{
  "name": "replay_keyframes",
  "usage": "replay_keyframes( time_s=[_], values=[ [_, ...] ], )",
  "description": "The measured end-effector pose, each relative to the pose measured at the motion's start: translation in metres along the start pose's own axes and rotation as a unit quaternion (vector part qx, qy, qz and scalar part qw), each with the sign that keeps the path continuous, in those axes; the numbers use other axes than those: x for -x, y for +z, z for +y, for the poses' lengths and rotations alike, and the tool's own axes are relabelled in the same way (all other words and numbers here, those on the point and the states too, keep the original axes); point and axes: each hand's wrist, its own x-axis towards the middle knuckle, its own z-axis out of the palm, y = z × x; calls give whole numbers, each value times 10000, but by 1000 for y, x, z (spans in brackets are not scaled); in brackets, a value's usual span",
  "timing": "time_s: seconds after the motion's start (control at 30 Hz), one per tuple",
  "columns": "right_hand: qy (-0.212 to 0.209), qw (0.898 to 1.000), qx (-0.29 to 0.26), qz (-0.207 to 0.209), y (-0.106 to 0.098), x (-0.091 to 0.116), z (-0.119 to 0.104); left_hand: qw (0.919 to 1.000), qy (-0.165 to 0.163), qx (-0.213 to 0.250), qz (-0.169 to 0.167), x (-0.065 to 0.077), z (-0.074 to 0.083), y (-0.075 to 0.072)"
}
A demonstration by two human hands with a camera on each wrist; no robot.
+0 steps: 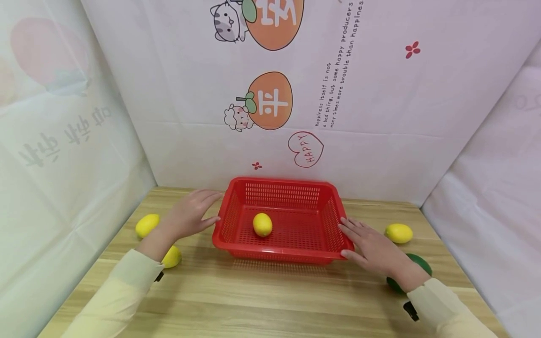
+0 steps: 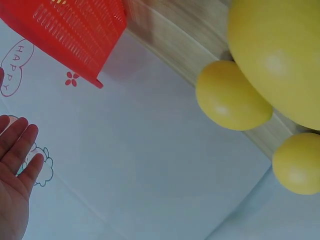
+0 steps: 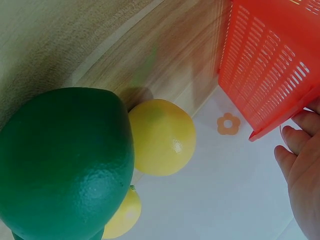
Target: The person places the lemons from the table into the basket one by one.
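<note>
Flanking a red, rectangular, perforated plastic basket point(image 1: 281, 252), which sits on the wood-grain counter point(image 1: 253, 303) near the white printed backdrop point(image 1: 181, 155).

Left hand point(image 1: 192, 213): fingers extended and apart, gripping nothing, beside the left rim; contact cannot be told. Right hand point(image 1: 374, 244): fingers extended along the right rim, apparently touching, not clamped. Handling (judged): light, semi-stiff, slightly flexible walls, smooth surface, low breakage risk; hold the short-side rims at mid-length and keep level, since the loose yellow lemon point(image 1: 262, 225) inside may roll. Clearances: backdrop close behind; two yellow lemons point(image 1: 147, 226) to the left; one yellow lemon point(image 1: 399, 233) and a dark green rounded fruit point(image 1: 420, 264) to the right; widest room lies on the near side.
</note>
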Motion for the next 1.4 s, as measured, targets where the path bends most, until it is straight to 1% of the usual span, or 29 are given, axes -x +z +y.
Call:
replay_keyframes(
  time_s=[0.17,0.37,0.53,0.73,0.87,1.03,1.2,1.4],
  values=[
    [-8,10000,-14,-8,-1,0,-1,9998,78,-154,118,14,-3,-1],
    [-1,10000,-7,-16,-2,0,-1,9996,63,-151,218,29,-6,-3],
    [36,10000,-19,-48,-1,0,-1,9992,185,-196,307,42,-9,-2],
    [-18,10000,-19,-17,0,0,-1,9977,303,-302,516,58,-10,-1],
    [7,10000,-22,-23,0,0,0,9971,252,-400,593,68,-10,-1],
    [22,10000,-31,-20,0,0,0,9971,192,-355,644,82,-11,-3],
    [11,10000,19,-38,1,0,1,9979,66,-298,570,94,-12,-4],
    [49,10000,-30,-65,-1,0,0,9984,-137,-340,441,110,-11,-5]
  ],
)
